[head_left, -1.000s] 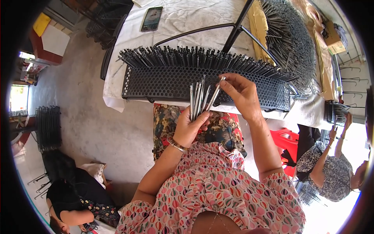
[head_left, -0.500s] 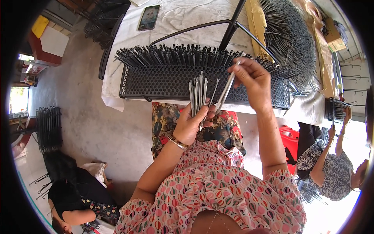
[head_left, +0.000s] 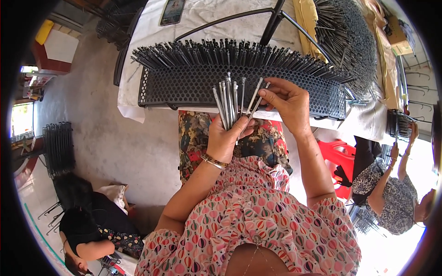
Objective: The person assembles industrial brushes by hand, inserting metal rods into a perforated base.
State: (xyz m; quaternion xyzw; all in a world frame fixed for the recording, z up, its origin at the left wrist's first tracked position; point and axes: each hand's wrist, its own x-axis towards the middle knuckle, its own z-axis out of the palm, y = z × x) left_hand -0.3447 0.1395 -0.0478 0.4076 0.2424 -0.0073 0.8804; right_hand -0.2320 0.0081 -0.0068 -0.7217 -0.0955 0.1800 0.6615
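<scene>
On my feed, slim metal rods (head_left: 222, 101) fan upward in front of the black perforated rack (head_left: 184, 87), the left hand (head_left: 225, 136) closed around their lower parts. I've got the right hand (head_left: 291, 102) pinching one rod's upper end! Beyond, dark rods (head_left: 198, 56) bristle along the rack; a phone (head_left: 173, 12) lies on white cloth (head_left: 216, 24).

Thin metal rods (head_left: 229, 99) are held fanned in the left hand (head_left: 225, 133); one is touched near its tip by the right hand (head_left: 291, 99).

Balloon-print clothing (head_left: 230, 202) is worn with bracelets (head_left: 214, 162) and necklace (head_left: 257, 239).
</scene>
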